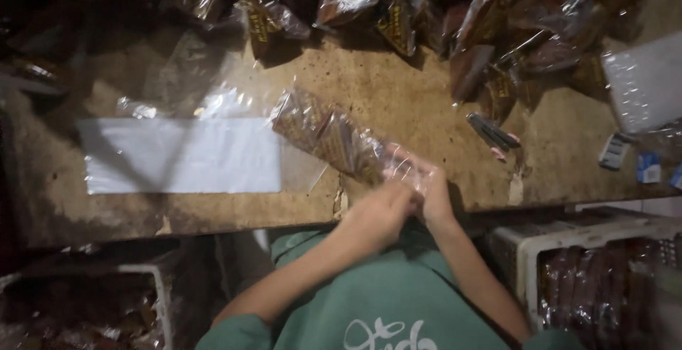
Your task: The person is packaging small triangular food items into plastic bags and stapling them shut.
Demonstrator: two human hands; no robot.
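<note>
Both my hands are bunched up together at the near edge of the bench (398, 87), my left hand (380, 215) and right hand (433, 194) pinching the near end of a clear packet (334, 137) of brown snacks that angles away to the far left and lies on the wood. Just left of it there's a flat white plastic sheet (181, 154). Off to the right sits a dark stapler-looking tool (491, 133), hard to tell exactly. A whole heap of filled brown packets (440, 16) runs along the far side, and a white crate (568, 257) holding more is down at my right.
</note>
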